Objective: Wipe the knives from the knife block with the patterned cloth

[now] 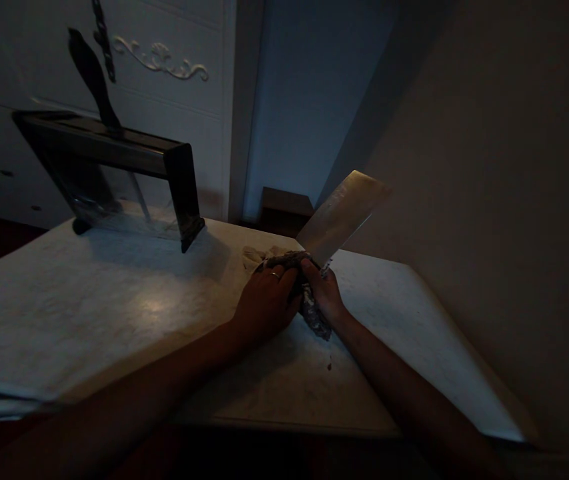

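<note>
A cleaver with a wide, shiny blade [341, 217] points up and away to the right above the table. My right hand [327, 293] is closed around the base of the cleaver, thumb near the blade; most of the handle is hidden. Against it, my left hand [268, 297], with a ring on one finger, grips a dark, crumpled cloth [317, 321]. This cloth bunches around the handle area and hangs below my fingers. Behind my left hand lies a pale, crumpled piece of cloth [253, 257], partly covered.
A black-framed knife block [179, 157] with clear sides stands at the table's left rear, a black-handled knife [95, 77] in it. A small dark crumb [329, 367] lies on the marble-patterned tabletop [164, 280]. White cabinet doors [174, 110] and a wall [494, 153] are close behind.
</note>
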The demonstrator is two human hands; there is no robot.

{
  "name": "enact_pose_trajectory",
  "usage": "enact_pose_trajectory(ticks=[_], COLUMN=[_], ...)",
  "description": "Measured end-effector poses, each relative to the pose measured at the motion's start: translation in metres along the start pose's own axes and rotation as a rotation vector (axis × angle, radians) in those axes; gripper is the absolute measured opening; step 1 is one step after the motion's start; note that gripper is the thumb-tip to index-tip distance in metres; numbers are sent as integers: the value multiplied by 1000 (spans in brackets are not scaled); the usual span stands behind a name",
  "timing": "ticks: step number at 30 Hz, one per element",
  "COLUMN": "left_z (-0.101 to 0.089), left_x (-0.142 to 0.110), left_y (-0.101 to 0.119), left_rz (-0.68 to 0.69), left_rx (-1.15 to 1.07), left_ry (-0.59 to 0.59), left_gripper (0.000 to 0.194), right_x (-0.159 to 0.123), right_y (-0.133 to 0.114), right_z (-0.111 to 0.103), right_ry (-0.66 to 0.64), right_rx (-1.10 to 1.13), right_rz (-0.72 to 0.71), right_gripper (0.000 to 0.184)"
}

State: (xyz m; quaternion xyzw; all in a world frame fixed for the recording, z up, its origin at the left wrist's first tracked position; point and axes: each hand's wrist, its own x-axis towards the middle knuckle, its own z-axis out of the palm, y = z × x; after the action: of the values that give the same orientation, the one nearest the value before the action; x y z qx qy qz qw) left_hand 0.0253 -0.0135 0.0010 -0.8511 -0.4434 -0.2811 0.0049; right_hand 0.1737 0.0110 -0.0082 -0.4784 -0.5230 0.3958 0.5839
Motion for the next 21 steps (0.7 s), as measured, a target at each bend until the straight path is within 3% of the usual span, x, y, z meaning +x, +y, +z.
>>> enact_pose_trajectory(ticks=[6,21], left_z=[0,-10], left_x=[3,8], left_y=[-3,-11], left_rz=[-55,-141], left_rx=[-33,-115], left_ry=[-6,-141], left_gripper=[30,26], right_x=[-3,-9], right_y=[-7,-8], right_z=[1,4], right_ry=[-37,-73], right_rx=[46,-192], right_rz=[32,-59], right_gripper=[45,33])
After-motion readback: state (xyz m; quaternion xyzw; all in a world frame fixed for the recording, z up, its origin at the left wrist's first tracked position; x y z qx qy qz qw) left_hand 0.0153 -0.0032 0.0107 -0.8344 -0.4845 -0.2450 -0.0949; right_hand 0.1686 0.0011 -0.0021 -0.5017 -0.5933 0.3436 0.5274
